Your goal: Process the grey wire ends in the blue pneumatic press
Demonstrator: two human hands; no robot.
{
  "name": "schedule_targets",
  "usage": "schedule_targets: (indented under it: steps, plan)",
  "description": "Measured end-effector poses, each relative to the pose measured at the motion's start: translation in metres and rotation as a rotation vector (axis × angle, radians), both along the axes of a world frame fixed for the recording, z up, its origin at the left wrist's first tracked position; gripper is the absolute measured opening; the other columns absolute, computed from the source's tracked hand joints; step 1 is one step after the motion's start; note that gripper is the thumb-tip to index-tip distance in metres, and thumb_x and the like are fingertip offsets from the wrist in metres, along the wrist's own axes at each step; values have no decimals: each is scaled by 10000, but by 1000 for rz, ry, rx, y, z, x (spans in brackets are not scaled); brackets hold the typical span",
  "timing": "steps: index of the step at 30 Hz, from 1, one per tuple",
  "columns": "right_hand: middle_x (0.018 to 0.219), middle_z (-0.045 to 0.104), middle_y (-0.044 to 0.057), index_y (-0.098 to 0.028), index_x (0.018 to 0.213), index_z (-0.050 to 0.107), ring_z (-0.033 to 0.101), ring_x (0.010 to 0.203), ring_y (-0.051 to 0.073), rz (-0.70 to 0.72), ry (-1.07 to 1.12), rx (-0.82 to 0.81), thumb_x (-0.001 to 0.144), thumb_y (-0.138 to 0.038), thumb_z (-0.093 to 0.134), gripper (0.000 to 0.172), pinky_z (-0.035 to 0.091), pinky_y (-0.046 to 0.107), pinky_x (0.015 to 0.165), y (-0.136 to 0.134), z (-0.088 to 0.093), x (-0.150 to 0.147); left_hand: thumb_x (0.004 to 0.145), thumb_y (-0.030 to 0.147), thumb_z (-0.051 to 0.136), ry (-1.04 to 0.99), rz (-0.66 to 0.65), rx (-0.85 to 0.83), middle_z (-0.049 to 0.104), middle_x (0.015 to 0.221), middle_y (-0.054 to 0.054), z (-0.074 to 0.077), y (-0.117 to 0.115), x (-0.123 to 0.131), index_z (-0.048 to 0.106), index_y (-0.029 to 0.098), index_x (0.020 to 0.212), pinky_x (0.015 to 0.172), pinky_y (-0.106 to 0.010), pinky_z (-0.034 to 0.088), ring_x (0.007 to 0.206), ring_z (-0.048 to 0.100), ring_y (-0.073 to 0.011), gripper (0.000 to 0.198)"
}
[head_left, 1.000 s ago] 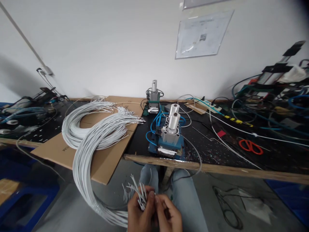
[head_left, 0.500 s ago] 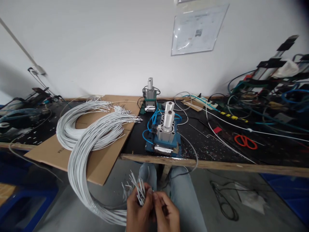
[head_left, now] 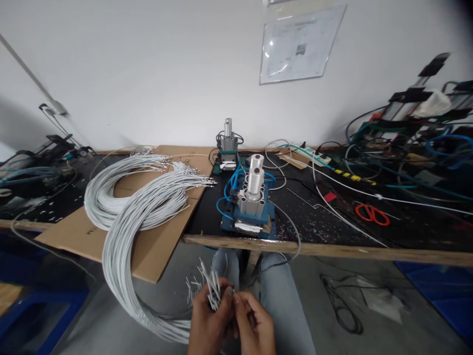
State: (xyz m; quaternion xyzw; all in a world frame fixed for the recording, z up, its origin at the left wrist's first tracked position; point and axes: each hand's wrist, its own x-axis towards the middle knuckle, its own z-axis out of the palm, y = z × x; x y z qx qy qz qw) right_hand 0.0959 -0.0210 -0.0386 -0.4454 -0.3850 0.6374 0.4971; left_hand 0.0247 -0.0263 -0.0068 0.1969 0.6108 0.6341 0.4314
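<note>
A thick bundle of white cables [head_left: 120, 251] loops off the table edge and runs down into my left hand [head_left: 210, 318]. That hand is wrapped round the bundle near its end, and the loose cable ends [head_left: 211, 283] fan upward out of the grip. My right hand [head_left: 254, 323] meets it from the right, thumb and fingers pinched together against the left fingertips. Whatever lies in that pinch is too small and too covered to make out. Both hands are over my lap, below the table's front edge.
On the cardboard sheet [head_left: 155, 256] rests the remaining coil of white cables. A blue pneumatic press [head_left: 253, 202] stands by the table edge, with a smaller green press [head_left: 228, 148] behind it. Orange-handled scissors [head_left: 372, 215] and a power strip [head_left: 314, 155] lie to the right.
The whole view has shifted slightly. My hands stay together at the cable ends, with hardly any visible movement.
</note>
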Motion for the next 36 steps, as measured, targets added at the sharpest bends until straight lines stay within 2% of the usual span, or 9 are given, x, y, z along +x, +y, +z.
schedule_targets:
  steps: [12, 18, 25, 32, 36]
  plan:
    - [465, 529, -45, -200, 673, 722, 396, 361, 92, -30, -5, -26, 765, -762, 717, 570, 367, 185, 355, -1, -1, -3, 627, 658, 856, 0, 40, 5, 445, 430, 109, 1, -1, 5, 638, 176, 720, 312, -176, 312, 317, 334, -53, 537]
    - [475, 574, -27, -202, 677, 733, 440, 365, 107, -29, -45, 4, 798, -743, 696, 556, 376, 192, 353, 0, -2, -2, 657, 576, 864, 22, 46, 3, 444, 426, 104, -1, 0, 6, 619, 187, 686, 317, -175, 294, 326, 340, -60, 460]
    - [492, 582, -32, -201, 679, 730, 464, 392, 106, -21, 3, -22, 792, -723, 720, 535, 395, 184, 382, 0, -3, -2, 689, 606, 835, 35, 63, 5, 427, 446, 108, -7, -1, 7, 617, 190, 724, 340, -172, 281, 349, 334, -63, 471]
    - [469, 572, -23, -190, 671, 722, 503, 399, 127, -25, -30, 2, 811, -737, 689, 565, 423, 196, 387, 0, -7, -1, 690, 554, 845, 80, 102, 32, 427, 482, 100, -8, -3, 9, 619, 195, 710, 359, -188, 297, 386, 360, -81, 425]
    - [491, 594, -14, -194, 672, 726, 517, 418, 131, -30, -26, 8, 812, -748, 677, 574, 440, 196, 403, 0, -5, -2, 671, 595, 852, 104, 112, 59, 478, 508, 80, -7, -3, 9, 641, 188, 719, 378, -199, 326, 413, 408, -98, 461]
